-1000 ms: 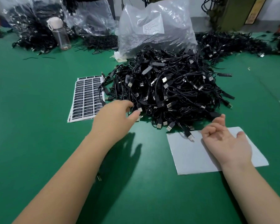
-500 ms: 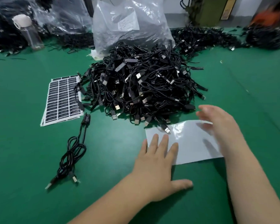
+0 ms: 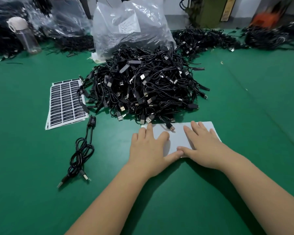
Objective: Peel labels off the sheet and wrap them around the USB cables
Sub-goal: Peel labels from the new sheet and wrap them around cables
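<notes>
Both the left hand and the right hand lie flat, fingers straight, pressing a blank white sheet on the green table, gripping nothing. One cable lies apart to the left; whether it is labelled is unclear. The big cable pile awaits, so most work seems left. The label sheet print is unreadable.

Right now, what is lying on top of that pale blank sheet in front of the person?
Both hands lie flat on the blank sheet: left hand, right hand. One USB plug from the cable pile overlaps its far edge. Anything beneath the palms is hidden.
</notes>
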